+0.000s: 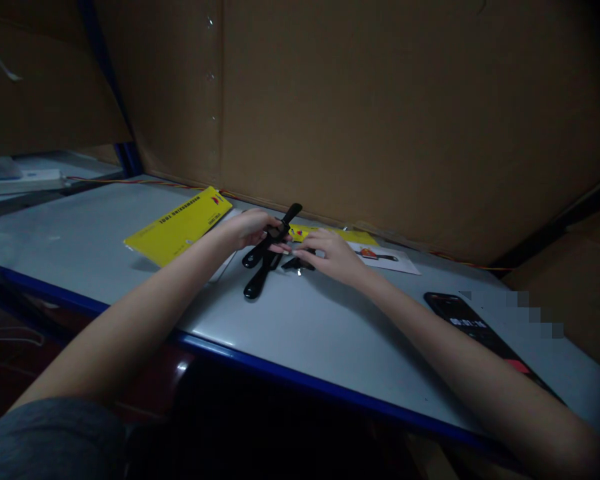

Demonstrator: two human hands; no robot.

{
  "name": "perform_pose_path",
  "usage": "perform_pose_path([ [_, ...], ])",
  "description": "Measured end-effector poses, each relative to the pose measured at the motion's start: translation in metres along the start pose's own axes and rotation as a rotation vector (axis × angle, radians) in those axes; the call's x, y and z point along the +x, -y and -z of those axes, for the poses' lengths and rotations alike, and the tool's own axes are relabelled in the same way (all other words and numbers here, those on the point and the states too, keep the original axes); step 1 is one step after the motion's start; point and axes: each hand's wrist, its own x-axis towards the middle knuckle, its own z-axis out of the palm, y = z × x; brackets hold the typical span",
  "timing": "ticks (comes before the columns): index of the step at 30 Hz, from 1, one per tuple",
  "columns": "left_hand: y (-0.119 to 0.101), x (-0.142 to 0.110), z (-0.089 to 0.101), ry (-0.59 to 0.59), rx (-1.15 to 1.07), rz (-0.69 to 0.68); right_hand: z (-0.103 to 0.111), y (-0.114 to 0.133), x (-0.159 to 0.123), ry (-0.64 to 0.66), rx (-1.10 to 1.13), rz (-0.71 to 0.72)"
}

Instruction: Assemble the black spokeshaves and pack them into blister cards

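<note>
My left hand (257,228) grips a black spokeshave (275,233), held aslant above the table with one handle pointing up and away and the other towards me. Below it a second black two-handled tool (256,287) lies on the table, partly covered by the first. My right hand (327,250) is beside it with thumb and fingers drawn together close to my left fingertips. What they pinch, if anything, is too small to make out. Under those fingers is a small black part (299,265) with a shiny bit on it.
Left of my hands, a yellow card (180,223) printed with woodworking tool lettering leans over the grey table (300,333). Behind my right hand are another yellow card (363,237) and a white picture sheet (397,261). A phone (460,317) showing a timer lies right; cardboard walls (405,120) stand behind.
</note>
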Motion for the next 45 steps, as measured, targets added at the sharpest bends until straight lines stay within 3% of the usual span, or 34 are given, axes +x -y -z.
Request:
perform_pose_path([
  [4,0.000,0.001,0.003,0.023,0.011,0.006,-0.012,-0.018,0.020,0.024,0.074,-0.195],
  [12,0.001,0.003,0.007,0.237,-0.013,0.029,-0.024,-0.025,0.035,0.197,0.240,-0.430],
  [25,0.002,0.003,0.002,0.315,-0.079,0.107,-0.032,-0.026,0.039,0.082,0.248,-0.453],
  [28,0.000,-0.001,-0.001,0.298,-0.029,0.070,-0.026,-0.026,0.034,0.045,0.205,-0.463],
  [34,-0.001,-0.002,-0.001,0.090,-0.032,-0.003,-0.018,-0.023,0.020,-0.078,0.166,-0.457],
  [36,-0.001,0.000,0.001,0.050,-0.075,0.008,-0.018,-0.021,0.017,-0.163,0.365,-0.536],
  [41,-0.002,0.004,0.005,0.004,-0.186,0.031,-0.012,-0.019,0.012,-0.318,1.240,-0.723],
  [45,-0.002,0.004,0.004,0.009,-0.228,0.035,-0.001,-0.015,0.007,-0.365,1.488,-0.793],
])
